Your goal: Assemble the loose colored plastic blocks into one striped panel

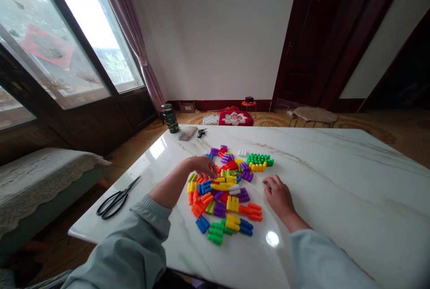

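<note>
A loose pile of colourful plastic building blocks (pixel 233 204) with rounded pegs lies on the white marbled table. My left hand (pixel 202 166) reaches over the pile's left part, fingers bent down and apart, close above orange and blue blocks (pixel 204 187). Its fingertips are partly hidden, and no block shows in its grasp. To the right of the pile, my right hand (pixel 278 195) rests on the tabletop with loosely bent fingers, holding no block that I can see. Behind the pile stand green blocks (pixel 258 159) joined in rows, with a yellow block (pixel 258 167) against their front.
Black-handled scissors (pixel 116 199) lie near the table's left edge. At the far left corner stand a camouflage flask (pixel 170 118), a blurred item (pixel 187 133) and keys (pixel 200 133). Beyond the table are a red stool (pixel 235 118) and a round stool (pixel 314 115).
</note>
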The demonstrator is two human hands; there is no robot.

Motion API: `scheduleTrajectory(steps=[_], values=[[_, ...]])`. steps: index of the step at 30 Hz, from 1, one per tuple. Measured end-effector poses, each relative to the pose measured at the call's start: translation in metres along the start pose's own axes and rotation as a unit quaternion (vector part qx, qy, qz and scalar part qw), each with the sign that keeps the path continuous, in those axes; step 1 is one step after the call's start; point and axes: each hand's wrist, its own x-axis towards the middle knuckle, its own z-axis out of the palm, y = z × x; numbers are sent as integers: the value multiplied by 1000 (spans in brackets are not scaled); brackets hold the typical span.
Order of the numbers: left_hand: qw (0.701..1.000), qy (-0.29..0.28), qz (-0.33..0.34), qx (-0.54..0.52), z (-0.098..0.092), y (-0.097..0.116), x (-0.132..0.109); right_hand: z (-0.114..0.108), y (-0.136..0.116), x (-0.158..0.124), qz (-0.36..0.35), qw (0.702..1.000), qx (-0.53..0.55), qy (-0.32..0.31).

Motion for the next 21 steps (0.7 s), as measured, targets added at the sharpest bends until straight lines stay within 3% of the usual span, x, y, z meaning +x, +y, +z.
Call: scheduleTrajectory(steps=[5, 12, 16, 21], values=[[981, 93, -118, 122, 19, -17, -18, -2, -3, 1, 2, 1000, 0, 3], [934, 253, -172, 184, 55, -37, -24, 0, -1, 1, -6, 1000, -17, 4], [944, 243, -179, 133, 57, -46, -22, 2, 0, 0, -8, 1000, -20, 13], [951, 240, -191, 49, 43, -50, -26, 2, -1, 0, -4, 1000, -19, 11]])
